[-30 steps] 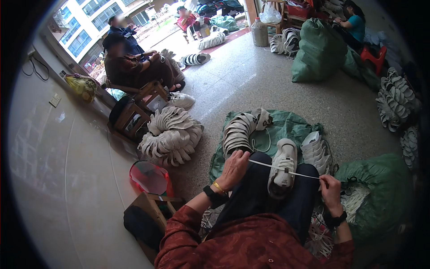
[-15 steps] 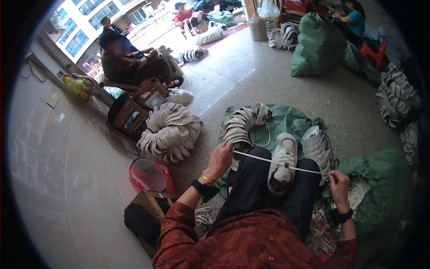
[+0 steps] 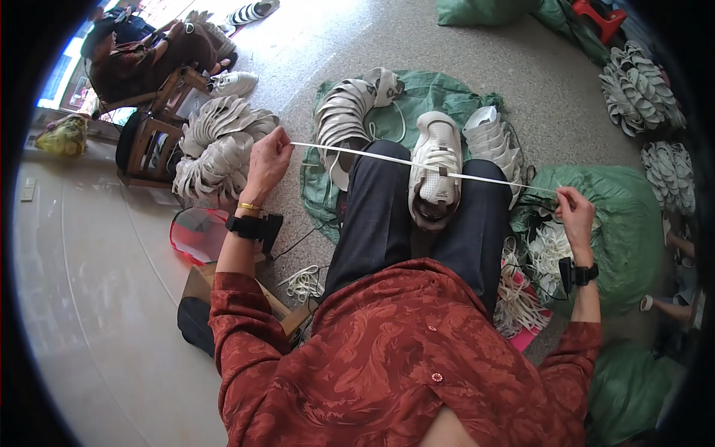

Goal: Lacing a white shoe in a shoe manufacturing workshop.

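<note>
Lace (image 3: pixel 350 152) stretches across white shoe (image 3: pixel 439 153) between both knees (image 3: pixel 484 170), pinched in fingers of left hand (image 3: pixel 269 162) and right hand (image 3: pixel 576 214), so lacing seems only begun, with most perhaps left.

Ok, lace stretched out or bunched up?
Stretched out: white lace runs nearly straight across the shoe from left fingers to right fingers.

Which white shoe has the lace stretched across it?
The shoe between your knees: the white lace crosses it, held taut between your left hand and right hand. Another white shoe sits apart, farther off to the left.
</note>
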Action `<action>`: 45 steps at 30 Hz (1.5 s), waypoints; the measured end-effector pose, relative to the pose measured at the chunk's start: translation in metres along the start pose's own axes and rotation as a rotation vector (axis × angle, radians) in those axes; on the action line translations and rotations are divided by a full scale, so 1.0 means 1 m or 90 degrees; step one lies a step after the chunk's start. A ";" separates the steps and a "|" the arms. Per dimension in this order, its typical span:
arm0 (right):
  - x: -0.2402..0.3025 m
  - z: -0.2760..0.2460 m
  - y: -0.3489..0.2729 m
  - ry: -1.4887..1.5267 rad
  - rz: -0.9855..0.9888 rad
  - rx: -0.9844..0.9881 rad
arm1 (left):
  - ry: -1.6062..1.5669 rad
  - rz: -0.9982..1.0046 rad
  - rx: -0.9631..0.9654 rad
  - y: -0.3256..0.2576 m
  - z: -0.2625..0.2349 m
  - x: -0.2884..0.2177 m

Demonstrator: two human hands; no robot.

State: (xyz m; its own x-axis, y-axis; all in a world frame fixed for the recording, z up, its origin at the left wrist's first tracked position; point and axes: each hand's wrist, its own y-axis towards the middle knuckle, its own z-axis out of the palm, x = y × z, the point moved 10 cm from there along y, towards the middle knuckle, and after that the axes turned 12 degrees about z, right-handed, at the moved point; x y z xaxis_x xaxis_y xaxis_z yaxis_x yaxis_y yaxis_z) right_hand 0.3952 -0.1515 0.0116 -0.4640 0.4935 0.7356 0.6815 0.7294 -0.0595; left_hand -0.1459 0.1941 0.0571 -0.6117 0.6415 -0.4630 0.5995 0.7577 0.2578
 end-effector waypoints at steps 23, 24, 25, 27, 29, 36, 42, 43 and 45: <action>-0.051 -0.046 0.001 -0.065 0.011 -0.073 | 0.065 -0.034 -0.014 -0.027 -0.034 0.097; -0.053 -0.045 -0.002 -0.084 0.003 -0.079 | 0.065 -0.013 -0.005 -0.018 -0.026 0.096; -0.051 -0.041 -0.002 -0.103 -0.011 -0.079 | 0.062 -0.005 0.001 -0.014 -0.023 0.092; -0.048 -0.028 0.002 -0.098 -0.014 -0.051 | 0.060 0.025 0.002 0.001 -0.014 0.081; -0.036 -0.008 0.007 -0.126 -0.041 -0.001 | 0.054 0.052 0.003 0.016 -0.006 0.060; 0.049 0.030 0.043 -0.089 -0.008 0.205 | 0.037 0.214 -0.082 0.092 -0.023 -0.040; 0.077 0.002 0.048 0.542 0.101 0.092 | -0.248 0.009 -0.083 0.074 0.002 0.014; 0.064 0.017 0.033 0.531 0.153 0.149 | -0.243 -0.030 0.088 0.055 0.040 -0.036; 0.048 0.062 0.000 0.521 0.244 0.290 | -0.323 -0.057 0.348 0.007 0.102 -0.080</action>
State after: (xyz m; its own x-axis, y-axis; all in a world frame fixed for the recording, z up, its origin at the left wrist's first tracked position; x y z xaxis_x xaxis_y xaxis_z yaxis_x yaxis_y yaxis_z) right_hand 0.3376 -0.0982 0.0049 0.3881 0.3806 0.8393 0.3431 0.7856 -0.5149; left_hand -0.0403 0.1364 0.0098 -0.4361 0.3468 -0.8304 0.8106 0.5522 -0.1950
